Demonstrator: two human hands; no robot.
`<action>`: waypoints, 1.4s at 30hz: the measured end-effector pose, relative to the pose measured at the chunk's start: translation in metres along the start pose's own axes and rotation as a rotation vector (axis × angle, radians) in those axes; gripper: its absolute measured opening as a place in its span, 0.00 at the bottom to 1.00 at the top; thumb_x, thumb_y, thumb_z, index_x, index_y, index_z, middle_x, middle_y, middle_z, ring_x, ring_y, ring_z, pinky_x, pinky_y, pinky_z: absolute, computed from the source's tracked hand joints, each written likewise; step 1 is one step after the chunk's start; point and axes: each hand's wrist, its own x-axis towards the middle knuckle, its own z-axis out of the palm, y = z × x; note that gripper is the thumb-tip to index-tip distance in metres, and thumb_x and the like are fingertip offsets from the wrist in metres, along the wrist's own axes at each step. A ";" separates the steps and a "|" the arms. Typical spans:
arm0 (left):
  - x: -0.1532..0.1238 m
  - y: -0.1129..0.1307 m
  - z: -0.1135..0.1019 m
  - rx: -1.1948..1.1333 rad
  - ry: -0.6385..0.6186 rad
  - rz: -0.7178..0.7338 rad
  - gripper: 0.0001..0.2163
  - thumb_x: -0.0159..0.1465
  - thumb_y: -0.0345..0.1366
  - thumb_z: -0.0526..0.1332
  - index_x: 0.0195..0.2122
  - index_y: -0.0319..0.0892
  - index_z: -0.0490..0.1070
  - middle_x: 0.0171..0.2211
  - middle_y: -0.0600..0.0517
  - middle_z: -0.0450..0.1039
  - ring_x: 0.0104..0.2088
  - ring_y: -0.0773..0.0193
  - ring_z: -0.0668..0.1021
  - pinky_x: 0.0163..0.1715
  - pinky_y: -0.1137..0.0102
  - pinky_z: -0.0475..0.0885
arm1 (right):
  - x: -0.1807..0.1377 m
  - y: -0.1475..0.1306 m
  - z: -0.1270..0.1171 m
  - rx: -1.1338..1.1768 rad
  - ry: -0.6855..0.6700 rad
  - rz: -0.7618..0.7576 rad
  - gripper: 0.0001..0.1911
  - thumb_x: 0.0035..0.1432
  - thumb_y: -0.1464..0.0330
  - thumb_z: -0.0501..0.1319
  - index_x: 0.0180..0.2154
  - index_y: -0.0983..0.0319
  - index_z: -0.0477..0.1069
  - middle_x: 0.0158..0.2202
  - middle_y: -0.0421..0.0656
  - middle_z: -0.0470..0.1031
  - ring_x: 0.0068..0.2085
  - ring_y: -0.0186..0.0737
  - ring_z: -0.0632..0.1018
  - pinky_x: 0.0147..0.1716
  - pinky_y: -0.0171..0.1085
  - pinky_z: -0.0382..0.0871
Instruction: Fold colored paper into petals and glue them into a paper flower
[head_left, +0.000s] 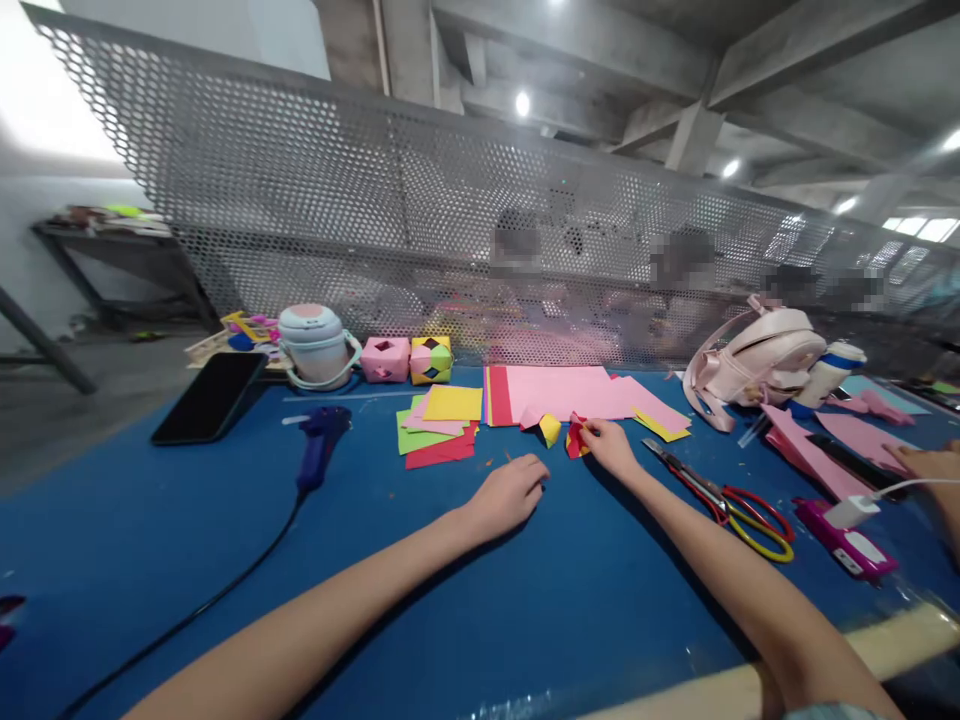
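My right hand (611, 450) pinches a small folded red-and-yellow paper piece (576, 437) between its fingertips, at the table's middle. Just left of it sits a folded pink-and-yellow paper piece (550, 430). My left hand (510, 495) rests palm down on the blue tabletop, its fingers loosely bent and apart from the paper; nothing shows in it. Beyond both hands lies a stack of pink paper sheets (559, 390). Loose yellow, green and red squares (454, 404) are piled to its left.
Scissors (739, 515) and a box cutter (667, 460) lie right of my right forearm. A purple power strip (847, 540), pink backpack (765, 355) and another person's hand (930, 465) are farther right. Left are a glue gun (322, 445), phone (212, 398) and two paper cubes (386, 360).
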 end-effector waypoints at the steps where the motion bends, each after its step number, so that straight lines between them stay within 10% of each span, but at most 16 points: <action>1: 0.003 -0.002 -0.001 -0.047 0.023 -0.012 0.10 0.58 0.26 0.49 0.35 0.40 0.69 0.36 0.48 0.70 0.39 0.62 0.72 0.41 0.68 0.67 | -0.001 -0.003 0.000 0.020 0.017 0.015 0.07 0.47 0.68 0.57 0.25 0.63 0.73 0.27 0.43 0.76 0.31 0.40 0.73 0.35 0.39 0.65; 7: 0.016 0.004 -0.010 -0.582 0.210 -0.304 0.12 0.59 0.31 0.52 0.43 0.39 0.65 0.42 0.47 0.69 0.38 0.64 0.73 0.38 0.67 0.69 | -0.038 -0.027 -0.009 0.237 -0.050 0.119 0.14 0.49 0.60 0.58 0.30 0.64 0.73 0.27 0.42 0.76 0.28 0.37 0.74 0.30 0.35 0.66; 11: 0.008 0.018 -0.006 -1.030 0.076 -0.365 0.18 0.58 0.35 0.56 0.50 0.42 0.59 0.51 0.45 0.63 0.40 0.65 0.73 0.33 0.70 0.71 | -0.069 -0.048 -0.002 0.669 -0.141 0.350 0.10 0.43 0.62 0.65 0.26 0.63 0.73 0.24 0.39 0.74 0.25 0.33 0.72 0.28 0.33 0.65; 23: -0.004 0.026 -0.007 -1.083 0.055 -0.446 0.14 0.52 0.29 0.58 0.41 0.38 0.66 0.36 0.50 0.71 0.30 0.69 0.74 0.32 0.71 0.70 | -0.093 -0.071 -0.005 0.909 -0.217 0.528 0.12 0.37 0.65 0.69 0.22 0.63 0.69 0.24 0.39 0.72 0.25 0.33 0.71 0.28 0.35 0.67; 31: -0.004 0.000 -0.030 -0.451 0.011 -0.372 0.14 0.53 0.30 0.52 0.40 0.39 0.69 0.35 0.49 0.73 0.33 0.63 0.73 0.35 0.69 0.68 | -0.059 -0.032 -0.036 -0.128 0.168 -0.195 0.09 0.56 0.65 0.55 0.34 0.62 0.70 0.31 0.45 0.70 0.32 0.38 0.70 0.33 0.37 0.63; 36: -0.007 -0.007 -0.037 -0.225 -0.096 -0.336 0.15 0.53 0.30 0.51 0.40 0.39 0.70 0.35 0.50 0.74 0.32 0.63 0.74 0.32 0.70 0.67 | -0.060 -0.012 -0.033 -0.689 -0.163 -0.662 0.14 0.61 0.70 0.47 0.30 0.62 0.70 0.27 0.46 0.68 0.31 0.40 0.68 0.33 0.38 0.59; 42: -0.021 -0.011 -0.032 -0.176 -0.096 -0.263 0.19 0.55 0.33 0.52 0.48 0.40 0.66 0.49 0.46 0.68 0.47 0.59 0.72 0.46 0.66 0.66 | -0.085 -0.014 -0.046 -0.704 -0.365 -0.686 0.14 0.57 0.61 0.53 0.39 0.62 0.69 0.36 0.49 0.70 0.37 0.43 0.69 0.38 0.41 0.59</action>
